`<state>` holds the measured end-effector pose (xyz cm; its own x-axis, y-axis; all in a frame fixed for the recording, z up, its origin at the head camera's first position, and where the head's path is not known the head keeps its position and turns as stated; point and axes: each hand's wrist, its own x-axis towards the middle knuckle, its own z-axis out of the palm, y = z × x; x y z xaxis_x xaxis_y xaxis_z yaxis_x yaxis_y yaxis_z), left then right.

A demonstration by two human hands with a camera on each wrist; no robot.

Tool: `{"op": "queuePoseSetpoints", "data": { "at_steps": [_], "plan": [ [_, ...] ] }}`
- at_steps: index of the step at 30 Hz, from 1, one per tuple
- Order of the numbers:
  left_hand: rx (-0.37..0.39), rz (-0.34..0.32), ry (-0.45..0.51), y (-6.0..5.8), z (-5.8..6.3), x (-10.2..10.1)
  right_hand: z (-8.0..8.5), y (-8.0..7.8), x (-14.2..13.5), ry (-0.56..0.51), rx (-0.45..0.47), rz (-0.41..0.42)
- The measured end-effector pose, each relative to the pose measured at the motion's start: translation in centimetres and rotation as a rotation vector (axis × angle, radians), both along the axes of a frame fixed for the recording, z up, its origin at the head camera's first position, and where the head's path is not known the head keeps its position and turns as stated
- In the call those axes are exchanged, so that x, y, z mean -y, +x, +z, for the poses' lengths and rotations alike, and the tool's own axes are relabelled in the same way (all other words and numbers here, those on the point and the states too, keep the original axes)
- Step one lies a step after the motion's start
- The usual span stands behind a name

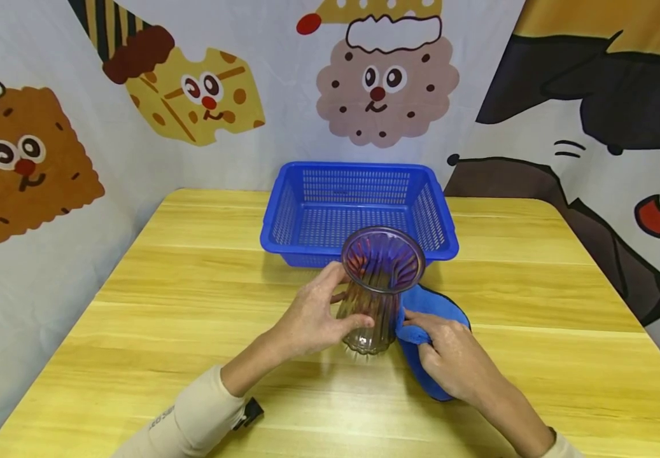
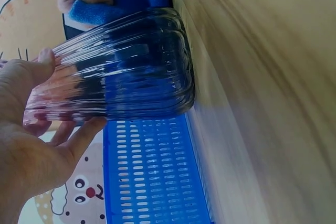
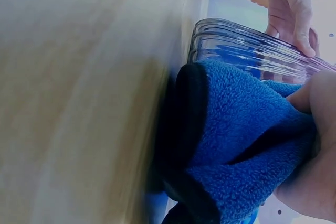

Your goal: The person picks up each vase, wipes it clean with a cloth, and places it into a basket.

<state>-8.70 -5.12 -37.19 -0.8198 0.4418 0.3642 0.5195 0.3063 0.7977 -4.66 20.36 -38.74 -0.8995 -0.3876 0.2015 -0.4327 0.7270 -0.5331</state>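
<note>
The left grip (image 1: 318, 315) holds a ribbed glass vase (image 1: 372, 312), mouth up, before the blue basket (image 1: 301, 249) on the worktop (image 1: 181, 305); the right grip (image 1: 456, 356) pinches a blue cloth (image 1: 434, 304) at its side.

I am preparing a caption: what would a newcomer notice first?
The ribbed glass vase stands out first, gripped by the left fingers in front of the blue basket. Next comes the blue cloth in the right fingers, at the vase's right, then the cartoon faces on the backdrop behind the table.
</note>
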Motion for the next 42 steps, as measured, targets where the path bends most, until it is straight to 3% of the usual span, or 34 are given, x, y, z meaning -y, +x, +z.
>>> {"op": "queuePoseSetpoints", "data": {
  "at_steps": [8,29,37,42],
  "plan": [
    [-0.016,0.033,-0.017,0.2,0.2,-0.1,-0.2,0.1,0.0,0.017,-0.032,0.010],
    [-0.048,0.125,-0.042,0.5,0.5,-0.8,-0.3,0.4,-0.4,0.081,0.009,0.053],
    [-0.078,0.163,-0.151,0.6,0.1,-0.5,0.5,0.8,-1.2,-0.107,0.102,-0.024],
    [-0.003,0.069,-0.073,0.4,0.1,0.1,2.4,1.7,-1.2,-0.311,0.054,-0.143]
  ]
}}
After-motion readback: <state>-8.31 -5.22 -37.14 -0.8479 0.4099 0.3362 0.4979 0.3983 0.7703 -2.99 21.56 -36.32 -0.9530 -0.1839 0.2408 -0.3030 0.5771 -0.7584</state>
